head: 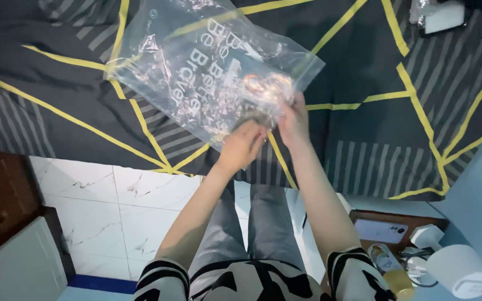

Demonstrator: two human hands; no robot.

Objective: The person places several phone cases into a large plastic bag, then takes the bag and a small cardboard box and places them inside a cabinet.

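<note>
Both hands, left hand [242,146] and right hand [293,121], pinch the clear plastic bag [207,67] (frame centre); better to hold its edge firmly above the bed [364,83].

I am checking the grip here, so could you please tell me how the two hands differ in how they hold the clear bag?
The left hand sits lower, at the bottom edge of the bag, fingers curled under it; the right hand sits higher, fingers pressed onto the bag's lower right corner. The left hand shows its back; the right hand shows more of its side. Both touch the bag over the dark bedcover.
</note>
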